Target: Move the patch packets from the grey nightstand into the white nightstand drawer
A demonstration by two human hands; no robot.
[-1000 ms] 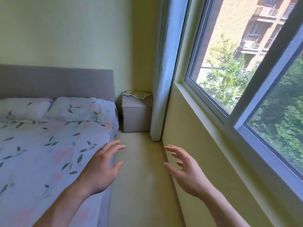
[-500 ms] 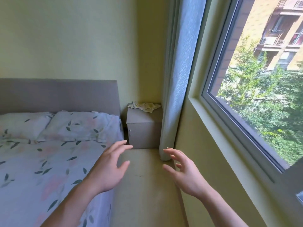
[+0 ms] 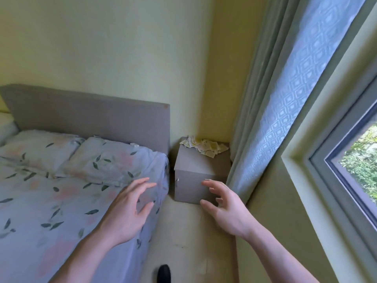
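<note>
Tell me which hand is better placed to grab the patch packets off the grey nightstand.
Probably the right hand: it is open in front of the grey nightstand, below the patch packets. The left hand, also open, hangs over the bed.

A nightstand point(image 3: 201, 176) stands in the corner between the bed point(image 3: 61, 201) on its left and the curtain point(image 3: 285, 99) on its right, with a heap of patch packets point(image 3: 205, 148) on the rear of its top. The headboard point(image 3: 91, 119) backs against the wall behind two pillows point(image 3: 81, 158). The window point(image 3: 350, 160) lies right of the curtain. Nearer the camera, the left hand point(image 3: 128, 213) hovers over the bed's edge; the right hand point(image 3: 226, 209) is raised before the nightstand's front.
</note>
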